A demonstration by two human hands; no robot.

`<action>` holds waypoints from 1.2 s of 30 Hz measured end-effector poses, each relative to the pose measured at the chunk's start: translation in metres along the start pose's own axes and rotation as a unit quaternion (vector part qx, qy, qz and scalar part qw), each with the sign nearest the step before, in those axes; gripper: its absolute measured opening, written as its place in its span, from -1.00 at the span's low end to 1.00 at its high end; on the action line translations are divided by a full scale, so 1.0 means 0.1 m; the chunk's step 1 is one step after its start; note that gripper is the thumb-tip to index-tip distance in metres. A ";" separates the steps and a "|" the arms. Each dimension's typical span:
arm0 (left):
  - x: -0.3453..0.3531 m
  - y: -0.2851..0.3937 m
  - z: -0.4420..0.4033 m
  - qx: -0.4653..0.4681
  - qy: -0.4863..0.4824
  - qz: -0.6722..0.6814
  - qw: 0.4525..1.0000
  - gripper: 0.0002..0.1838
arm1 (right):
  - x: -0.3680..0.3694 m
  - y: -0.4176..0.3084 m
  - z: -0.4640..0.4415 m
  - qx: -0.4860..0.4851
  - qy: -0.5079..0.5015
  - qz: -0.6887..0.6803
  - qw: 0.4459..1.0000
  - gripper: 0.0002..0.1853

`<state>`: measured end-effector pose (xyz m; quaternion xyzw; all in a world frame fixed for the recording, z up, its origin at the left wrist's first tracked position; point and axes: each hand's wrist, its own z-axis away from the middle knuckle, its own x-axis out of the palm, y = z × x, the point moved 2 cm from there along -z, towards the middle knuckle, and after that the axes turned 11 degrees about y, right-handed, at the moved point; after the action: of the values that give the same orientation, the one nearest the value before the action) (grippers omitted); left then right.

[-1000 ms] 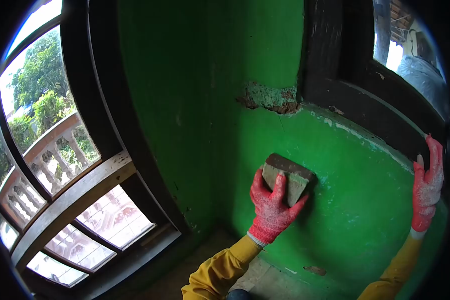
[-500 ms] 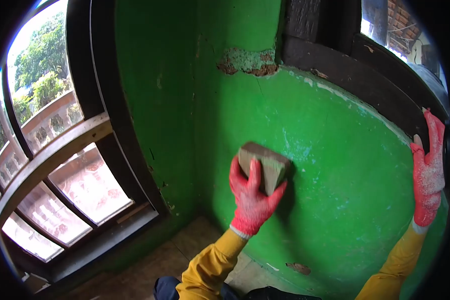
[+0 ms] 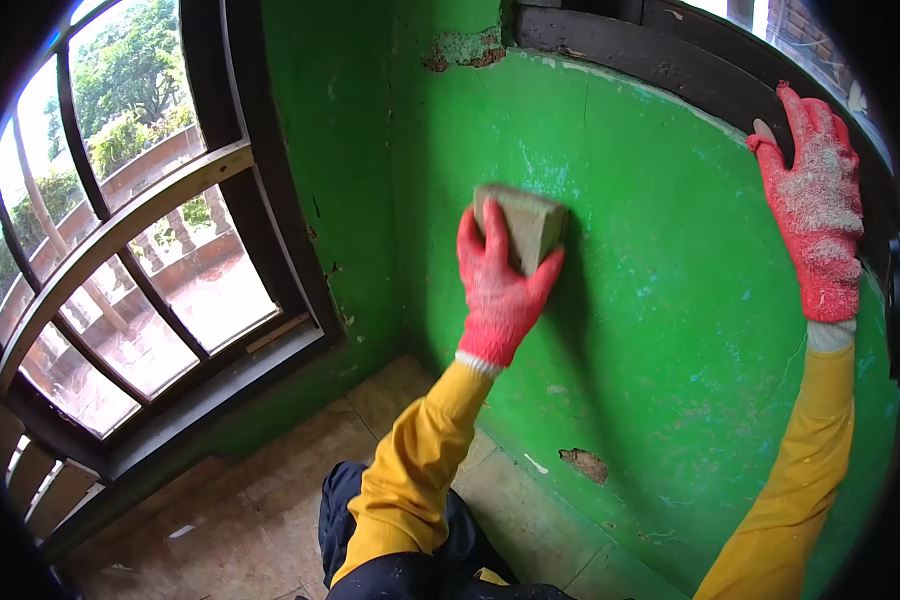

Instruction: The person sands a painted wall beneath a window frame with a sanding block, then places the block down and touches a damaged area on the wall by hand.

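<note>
In a red glove, my left hand (image 3: pixel 502 285) grips a greyish-brown block (image 3: pixel 532 226) and holds it against the green wall (image 3: pixel 660 290). Light scuff marks show on the paint just above the block. My right hand (image 3: pixel 818 200), in a dusty red glove, rests with fingers spread on the dark wooden window frame (image 3: pixel 650 52) at the upper right. A bare thumb tip pokes out of that glove. Nothing shows in its grasp.
A barred window (image 3: pixel 120 240) stands at the left, with a balustrade and trees outside. Chipped plaster (image 3: pixel 465 48) lies below the frame's corner, and another chip (image 3: pixel 583 465) sits low on the wall. Tiled floor (image 3: pixel 270 490) stretches below, beside my dark-clad legs.
The view has tilted downward, showing more floor and legs. My left hand still grips the block, which now sits closer to the scuffed patch. My right hand stays on the frame.
</note>
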<state>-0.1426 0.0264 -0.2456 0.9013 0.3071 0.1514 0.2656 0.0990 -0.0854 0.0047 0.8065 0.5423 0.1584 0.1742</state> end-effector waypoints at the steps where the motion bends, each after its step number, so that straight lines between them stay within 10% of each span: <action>1: 0.07 0.17 -0.35 0.031 0.004 0.004 1.000 0.08 | 0.00 0.01 -0.01 -0.029 -0.008 0.014 0.999 -0.42; 6: 0.09 0.02 -0.31 0.028 -0.004 0.012 1.000 0.20 | -0.09 0.28 0.03 -0.068 -0.040 -0.077 0.994 -0.36; 11: -0.18 -1.01 1.13 -0.280 -0.029 -0.058 0.958 0.20 | -0.20 0.06 -0.01 -0.041 -0.028 -0.053 0.997 -0.43; 20: 0.14 0.25 -0.80 0.082 0.015 -0.037 0.996 0.11 | -0.23 0.04 -0.05 -0.034 -0.021 -0.132 0.990 -0.39; 27: 0.01 -1.00 0.63 -0.232 0.026 -0.038 0.972 0.13 | -0.45 -0.18 0.02 -0.176 0.013 -0.274 0.945 -0.41; 36: 0.15 0.44 -0.83 0.072 0.004 -0.032 0.997 0.10 | -0.44 -0.28 0.06 -0.230 -0.107 -0.302 0.919 -0.33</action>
<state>-0.1462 0.0382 -0.1510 0.9070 0.3471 0.1238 0.2040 0.0627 -0.1169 -0.0159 0.5545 0.6868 0.1311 0.4513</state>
